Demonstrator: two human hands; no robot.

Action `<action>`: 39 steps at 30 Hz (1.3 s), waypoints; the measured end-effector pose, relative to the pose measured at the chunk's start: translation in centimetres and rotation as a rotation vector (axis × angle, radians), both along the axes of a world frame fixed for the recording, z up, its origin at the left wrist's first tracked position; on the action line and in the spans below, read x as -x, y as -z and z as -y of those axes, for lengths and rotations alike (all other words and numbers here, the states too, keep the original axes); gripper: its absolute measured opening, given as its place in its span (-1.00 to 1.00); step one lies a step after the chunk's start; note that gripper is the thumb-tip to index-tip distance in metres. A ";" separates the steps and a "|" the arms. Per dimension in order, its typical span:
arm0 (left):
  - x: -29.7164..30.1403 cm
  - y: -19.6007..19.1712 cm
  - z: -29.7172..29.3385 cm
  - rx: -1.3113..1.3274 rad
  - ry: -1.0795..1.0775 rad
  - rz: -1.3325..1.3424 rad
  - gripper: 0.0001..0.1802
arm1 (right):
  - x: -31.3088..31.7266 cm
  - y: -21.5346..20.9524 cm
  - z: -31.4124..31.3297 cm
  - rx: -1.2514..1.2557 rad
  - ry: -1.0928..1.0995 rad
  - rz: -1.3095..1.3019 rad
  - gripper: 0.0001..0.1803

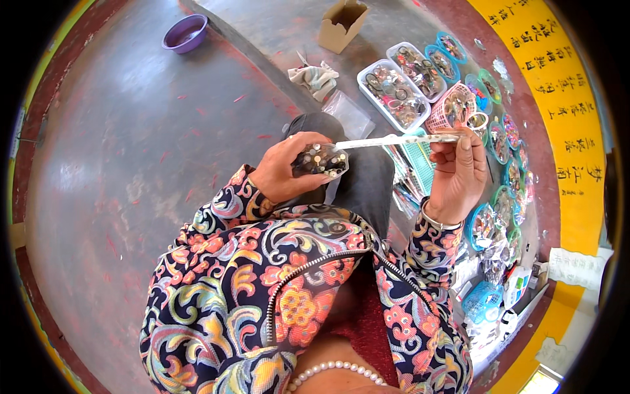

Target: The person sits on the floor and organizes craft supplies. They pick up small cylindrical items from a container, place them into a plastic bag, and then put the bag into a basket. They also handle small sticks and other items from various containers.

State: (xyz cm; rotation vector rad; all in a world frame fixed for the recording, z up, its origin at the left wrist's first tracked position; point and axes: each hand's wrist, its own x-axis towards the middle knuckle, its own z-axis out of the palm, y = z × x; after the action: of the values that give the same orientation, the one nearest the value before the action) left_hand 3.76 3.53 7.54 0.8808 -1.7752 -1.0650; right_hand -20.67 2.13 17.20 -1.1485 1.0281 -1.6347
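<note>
My left hand (pixel 287 169) is wrapped round a clear holder (pixel 344 167) packed with several dark, pen-like sticks (pixel 317 159), their round pale ends facing up. I cannot tell whether the holder is stiff or a bag. My right hand (pixel 461 172), raised on the right, pinches the far end of a long, thin white stick (pixel 387 140) with small marks along it. It lies nearly level, its left tip at the holder's rim. Both hands are above my lap.
White tubs (pixel 394 98) of small goods stand ahead right, beside a pink basket (pixel 450 109) and several round baskets (pixel 481 226). A teal basket (pixel 420 164) sits behind my right hand. Farther off are a cloth (pixel 314 79), a cardboard box (pixel 341 27) and a purple basin (pixel 185 34).
</note>
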 end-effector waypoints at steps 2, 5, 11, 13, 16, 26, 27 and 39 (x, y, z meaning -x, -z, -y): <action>0.1 -0.2 0.1 0.008 -0.002 -0.006 -0.47 | 1.2 0.6 0.5 -0.086 -0.006 0.161 -0.79; 0.3 0.0 0.3 0.010 0.007 -0.013 -0.48 | 2.6 2.1 1.0 -0.186 -0.010 0.327 -0.79; 0.4 -0.4 0.4 0.068 -0.005 -0.013 -0.51 | 3.2 3.1 1.6 -0.289 -0.048 0.365 -0.79; 0.5 -0.5 0.5 0.072 0.014 -0.019 -0.50 | 3.8 3.7 1.6 -0.272 -0.063 0.367 -0.80; 0.8 -0.5 0.6 0.083 0.009 0.000 -0.51 | 4.3 3.9 1.7 -0.259 -0.044 0.374 -0.84; 1.0 -1.4 0.9 0.043 0.026 0.043 -0.51 | 10.1 8.1 2.6 -0.340 0.122 0.429 -0.85; 1.3 -1.3 1.1 0.038 0.023 0.040 -0.50 | 11.8 9.4 2.9 -0.347 0.152 0.440 -0.85; 1.9 -2.1 0.9 -0.026 -0.003 0.010 -0.51 | 28.9 29.9 -1.6 -0.844 0.694 0.335 -0.82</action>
State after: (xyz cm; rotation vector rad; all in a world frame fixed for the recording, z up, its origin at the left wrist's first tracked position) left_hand 1.91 2.62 9.67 0.9054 -1.7718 -1.0858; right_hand -49.61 3.74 -12.67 0.0630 1.7516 -1.5245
